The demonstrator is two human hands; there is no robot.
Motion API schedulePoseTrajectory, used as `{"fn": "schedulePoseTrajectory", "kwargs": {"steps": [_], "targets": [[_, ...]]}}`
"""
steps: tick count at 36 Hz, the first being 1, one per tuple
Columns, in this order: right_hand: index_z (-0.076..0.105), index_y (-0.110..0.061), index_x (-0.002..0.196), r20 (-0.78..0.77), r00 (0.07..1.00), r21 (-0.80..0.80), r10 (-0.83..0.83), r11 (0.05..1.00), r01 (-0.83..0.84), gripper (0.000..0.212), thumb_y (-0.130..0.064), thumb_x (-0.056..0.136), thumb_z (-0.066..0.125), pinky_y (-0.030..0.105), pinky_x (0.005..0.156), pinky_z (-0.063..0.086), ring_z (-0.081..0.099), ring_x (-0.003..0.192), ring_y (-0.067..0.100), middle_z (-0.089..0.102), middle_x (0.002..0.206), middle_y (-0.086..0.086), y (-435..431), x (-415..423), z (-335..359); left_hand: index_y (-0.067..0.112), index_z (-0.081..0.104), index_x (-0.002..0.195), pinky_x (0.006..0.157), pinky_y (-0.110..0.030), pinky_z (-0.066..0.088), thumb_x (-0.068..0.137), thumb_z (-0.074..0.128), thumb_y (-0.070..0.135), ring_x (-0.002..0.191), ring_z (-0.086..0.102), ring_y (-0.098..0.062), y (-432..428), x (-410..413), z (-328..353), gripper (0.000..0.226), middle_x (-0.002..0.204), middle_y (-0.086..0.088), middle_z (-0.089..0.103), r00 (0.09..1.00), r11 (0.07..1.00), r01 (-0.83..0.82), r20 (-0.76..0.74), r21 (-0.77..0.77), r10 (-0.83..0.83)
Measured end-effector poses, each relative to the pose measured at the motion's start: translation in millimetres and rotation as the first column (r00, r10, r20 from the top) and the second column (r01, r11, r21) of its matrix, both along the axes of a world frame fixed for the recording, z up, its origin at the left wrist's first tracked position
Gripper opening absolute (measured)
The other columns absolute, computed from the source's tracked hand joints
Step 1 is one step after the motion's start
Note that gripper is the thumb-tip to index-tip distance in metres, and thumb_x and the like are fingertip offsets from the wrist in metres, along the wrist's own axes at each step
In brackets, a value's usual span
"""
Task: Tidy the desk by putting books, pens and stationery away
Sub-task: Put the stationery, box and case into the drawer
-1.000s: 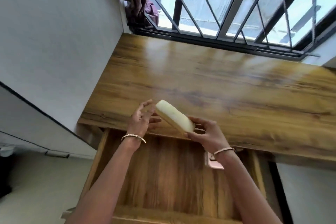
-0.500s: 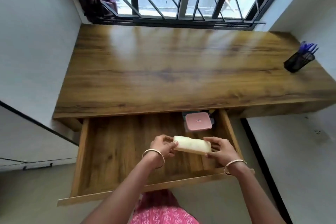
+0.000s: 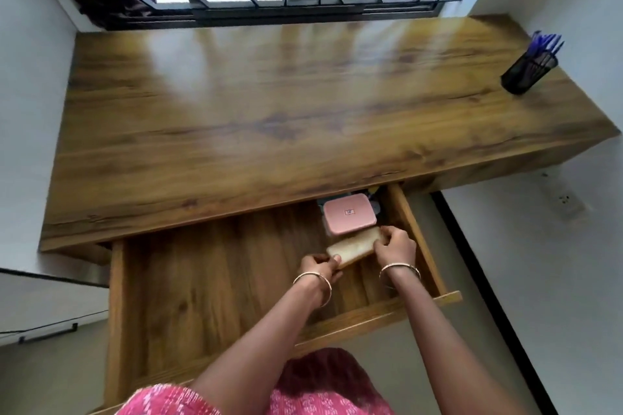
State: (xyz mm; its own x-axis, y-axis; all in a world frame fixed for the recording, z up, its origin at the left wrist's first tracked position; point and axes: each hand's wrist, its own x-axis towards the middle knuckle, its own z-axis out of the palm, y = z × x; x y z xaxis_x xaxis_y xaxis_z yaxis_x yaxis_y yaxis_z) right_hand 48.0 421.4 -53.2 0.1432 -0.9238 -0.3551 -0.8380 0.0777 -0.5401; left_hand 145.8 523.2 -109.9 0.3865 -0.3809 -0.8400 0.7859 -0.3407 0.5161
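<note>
We hold a pale cream, oblong box [image 3: 353, 247] with both hands over the right part of the open wooden drawer [image 3: 215, 280], low in the frame's centre. Our left hand [image 3: 318, 269] has its grip closed around the box's near-left end, fingers curled under and thumb on top. Our right hand [image 3: 396, 246] is closed on the far-right end. The box lies tilted, its far end just beside, perhaps touching, a pink rounded plastic case [image 3: 349, 214] that sits at the drawer's back right corner, partly under the desk edge. We cannot tell whether the box rests on the drawer floor. The long brown wooden desk [image 3: 269, 104] fills the middle of the frame. At its upper right stands a black mesh pen holder [image 3: 527, 72] with blue pens [image 3: 544, 44].
</note>
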Motion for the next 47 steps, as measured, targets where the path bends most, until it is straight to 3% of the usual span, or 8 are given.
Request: {"fn": "schedulePoseTrajectory", "kwargs": {"steps": [16, 26, 32, 36, 40, 43, 45, 47], "targets": [[0.065, -0.005, 0.116, -0.217, 0.965, 0.027, 0.148, 0.989, -0.146, 0.031, -0.014, 0.088, 0.056, 0.041, 0.088, 0.052, 0.062, 0.106, 0.039, 0.068, 0.111, 0.02, -15, -1, -4, 0.04, 0.07, 0.072, 0.075, -0.045, 0.061, 0.027, 0.082, 0.057, 0.073, 0.074, -0.025, -16, 14, -116, 0.049, 0.075, -0.001, 0.075, 0.919, 0.963, 0.218, 0.298, 0.158, -0.258], [0.069, -0.016, 0.118, -0.132, 0.954, -0.097, 0.27, 0.954, -0.284, 0.031, -0.021, 0.09, 0.059, 0.035, 0.091, 0.054, 0.066, 0.105, 0.025, 0.07, 0.116, 0.008, 7, -17, 22, 0.013, 0.066, 0.085, 0.061, -0.035, 0.058, 0.081, 0.073, 0.011, 0.059, 0.065, -0.023, 16, 12, 22, 0.009, 0.079, -0.014, 0.071, 0.873, 0.95, 0.26, 0.377, 0.174, -0.309], [0.071, -0.026, 0.112, -0.033, 0.867, -0.151, 0.497, 0.855, -0.496, 0.031, -0.041, 0.085, 0.069, 0.027, 0.087, 0.053, 0.067, 0.1, 0.01, 0.073, 0.107, -0.009, 37, -50, 46, 0.029, 0.066, 0.094, 0.079, -0.025, 0.055, 0.075, 0.073, 0.053, 0.083, 0.065, -0.003, 68, 12, 79, 0.031, 0.088, 0.013, 0.07, 0.355, 0.715, 0.578, 0.667, 0.394, -0.655], [0.071, -0.03, 0.105, -0.034, 0.77, -0.223, 0.637, 0.746, -0.628, 0.031, -0.049, 0.082, 0.07, 0.025, 0.086, 0.048, 0.059, 0.097, 0.004, 0.068, 0.102, -0.017, 73, -81, 50, 0.035, 0.061, 0.097, 0.079, -0.026, 0.049, 0.057, 0.066, 0.079, 0.087, 0.056, -0.003, 119, -3, 100, 0.059, 0.092, 0.018, 0.06, 0.051, 0.626, 0.508, 0.705, 0.592, -0.708], [0.069, -0.025, 0.074, 0.142, 0.887, -0.254, 0.439, 0.883, -0.396, 0.015, -0.034, 0.085, 0.071, 0.023, 0.061, 0.048, 0.059, 0.066, 0.001, 0.065, 0.068, -0.014, 115, -107, 40, 0.024, 0.059, 0.068, 0.06, -0.028, 0.047, 0.071, 0.075, 0.056, 0.062, 0.057, -0.006, 168, -45, 97, 0.037, 0.063, 0.009, 0.06, 0.353, 0.86, 0.242, 0.785, 0.45, -0.51], [0.072, -0.016, 0.069, 0.25, 0.954, 0.151, 0.165, 0.967, -0.206, 0.025, -0.032, 0.087, 0.069, 0.032, 0.061, 0.056, 0.066, 0.06, 0.011, 0.069, 0.061, -0.004, 131, -113, 21, 0.014, 0.069, 0.084, 0.053, -0.03, 0.053, 0.087, 0.066, 0.042, 0.058, 0.061, -0.014, 185, -70, 83, 0.028, 0.065, 0.003, 0.067, 0.773, 0.927, 0.12, 0.553, 0.355, -0.311], [0.073, 0.0, 0.087, 0.373, 0.916, 0.508, -0.15, 0.859, -0.066, 0.019, -0.017, 0.09, 0.067, 0.026, 0.058, 0.055, 0.062, 0.064, 0.019, 0.068, 0.074, 0.009, 136, -107, 17, -0.005, 0.058, 0.114, 0.044, -0.025, 0.051, 0.095, 0.059, 0.016, 0.067, 0.06, -0.021, 187, -78, 79, 0.028, 0.082, -0.01, 0.065, 0.978, 0.992, -0.043, 0.209, 0.119, 0.017], [0.059, 0.02, 0.106, 0.394, 0.838, 0.69, -0.378, 0.723, 0.002, 0.028, -0.004, 0.092, 0.062, 0.02, 0.054, 0.053, 0.064, 0.075, 0.028, 0.064, 0.089, 0.023, 138, -98, 23, -0.003, 0.048, 0.121, 0.048, -0.023, 0.055, 0.097, 0.051, 0.001, 0.083, 0.06, -0.026, 189, -78, 79, 0.025, 0.105, -0.021, 0.059, 0.973, 0.974, -0.228, 0.024, -0.003, 0.228]]}}
